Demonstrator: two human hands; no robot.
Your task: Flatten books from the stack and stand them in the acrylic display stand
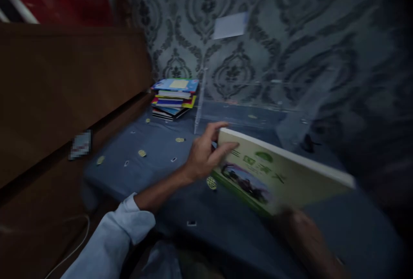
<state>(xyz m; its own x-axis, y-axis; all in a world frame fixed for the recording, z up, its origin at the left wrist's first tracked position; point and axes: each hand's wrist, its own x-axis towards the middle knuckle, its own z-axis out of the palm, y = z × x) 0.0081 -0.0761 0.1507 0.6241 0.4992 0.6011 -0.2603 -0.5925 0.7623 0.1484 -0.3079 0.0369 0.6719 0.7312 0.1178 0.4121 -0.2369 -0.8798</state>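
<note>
A pale book with a green band, a picture and printed characters on its cover is held up, tilted, above the blue cloth. My left hand grips its left end, thumb on the cover and fingers over the far side. Near the lower edge is my right hand, smeared by motion, so its fingers are hard to make out. Behind the book stands a clear plastic rack on the cloth. To its left sits a stack of books, with a blue one on top.
The blue patterned cloth covers the table. A brown wooden panel rises on the left. Patterned wallpaper with a white paper is behind. A white cable hangs lower left, and a small dark object lies right of the rack.
</note>
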